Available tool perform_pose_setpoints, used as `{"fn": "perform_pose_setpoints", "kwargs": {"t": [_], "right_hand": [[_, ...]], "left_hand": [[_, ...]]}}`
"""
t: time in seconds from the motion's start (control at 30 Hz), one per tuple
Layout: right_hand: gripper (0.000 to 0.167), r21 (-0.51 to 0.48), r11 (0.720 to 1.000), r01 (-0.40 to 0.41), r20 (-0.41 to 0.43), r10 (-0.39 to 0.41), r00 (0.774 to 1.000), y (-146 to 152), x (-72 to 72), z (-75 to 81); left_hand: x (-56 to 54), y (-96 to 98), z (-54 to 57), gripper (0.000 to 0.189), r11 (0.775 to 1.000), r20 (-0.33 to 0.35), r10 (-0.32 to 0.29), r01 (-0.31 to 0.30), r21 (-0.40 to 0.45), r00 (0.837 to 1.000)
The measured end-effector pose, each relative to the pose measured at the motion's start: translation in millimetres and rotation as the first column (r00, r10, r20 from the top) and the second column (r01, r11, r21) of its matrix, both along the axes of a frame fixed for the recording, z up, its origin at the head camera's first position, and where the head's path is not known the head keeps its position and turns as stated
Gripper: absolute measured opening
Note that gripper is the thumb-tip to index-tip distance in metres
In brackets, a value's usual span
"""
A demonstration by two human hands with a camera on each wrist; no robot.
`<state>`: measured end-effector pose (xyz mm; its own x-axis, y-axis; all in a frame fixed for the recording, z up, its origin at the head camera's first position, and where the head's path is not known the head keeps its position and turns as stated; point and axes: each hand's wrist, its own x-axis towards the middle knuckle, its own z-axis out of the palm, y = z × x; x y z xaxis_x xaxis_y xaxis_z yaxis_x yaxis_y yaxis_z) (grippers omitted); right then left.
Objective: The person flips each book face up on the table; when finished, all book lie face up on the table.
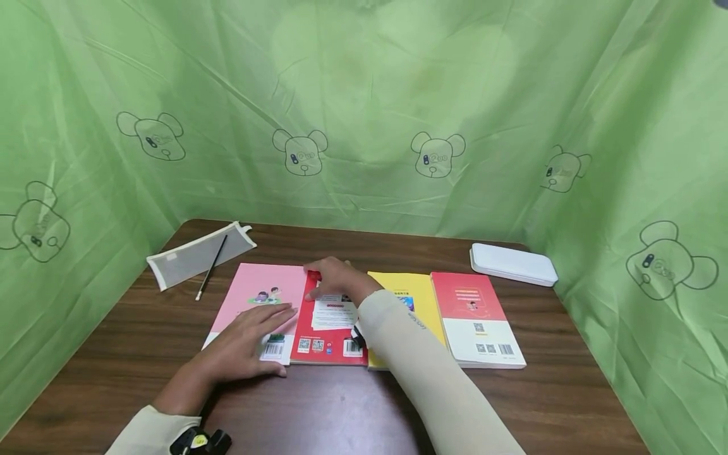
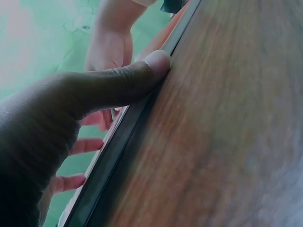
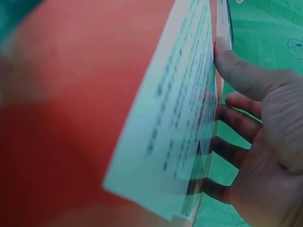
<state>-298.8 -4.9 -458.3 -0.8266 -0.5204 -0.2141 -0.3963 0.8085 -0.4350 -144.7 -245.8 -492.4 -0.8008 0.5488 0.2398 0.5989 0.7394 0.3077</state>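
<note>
My left hand [image 1: 246, 338] rests with its fingers spread on a pink book [image 1: 273, 277]. Its thumb lies along the book's near edge, and the left wrist view shows this thumb [image 2: 123, 85] against the edge. Right of the pink book lies a red book [image 1: 341, 358] with a white text panel. My right hand [image 1: 338, 279] touches the far end of this red book; in the right wrist view its extended fingers [image 3: 236, 122] meet the book's edge. A yellow book [image 1: 419, 282], partly hidden by my right sleeve, and a red-and-white book [image 1: 483, 359] continue the row.
At the back left are a white mesh pencil pouch [image 1: 193, 256] and a dark pencil [image 1: 212, 268], which overlaps the pouch. A white case [image 1: 514, 262] sits at the back right. Green curtains [image 1: 364, 196] enclose the brown wooden table [image 1: 569, 392].
</note>
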Motion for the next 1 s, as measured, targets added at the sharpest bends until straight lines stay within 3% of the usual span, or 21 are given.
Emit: {"fn": "perform_pose_setpoints", "kwargs": {"t": [0.3, 0.63, 0.87, 1.0], "right_hand": [[0.080, 0.004, 1.000, 0.006, -0.012, -0.006, 1.000, -1.2, 0.9, 0.6], [0.079, -0.080, 0.997, 0.011, 0.009, -0.011, 1.000, -4.1, 6.0, 2.4], [0.077, -0.041, 0.998, -0.043, -0.061, 0.041, 0.997, -6.3, 2.5, 0.6], [0.078, -0.071, 0.995, -0.073, -0.076, 0.068, 0.995, -5.2, 2.4, 2.0]], "left_hand": [[0.8, 2.6, -0.8, 0.107, 1.000, -0.027, 0.000, 0.000, 0.006, 1.000], [1.3, 3.1, -0.9, 0.101, 1.000, -0.070, 0.005, -0.005, 0.009, 0.998], [-0.8, 0.2, -1.7, 0.092, 0.997, -0.195, -0.045, 0.055, 0.045, 0.980], [-1.3, -0.8, -0.6, 0.087, 0.995, -0.227, -0.049, 0.066, 0.070, 0.973]]}}
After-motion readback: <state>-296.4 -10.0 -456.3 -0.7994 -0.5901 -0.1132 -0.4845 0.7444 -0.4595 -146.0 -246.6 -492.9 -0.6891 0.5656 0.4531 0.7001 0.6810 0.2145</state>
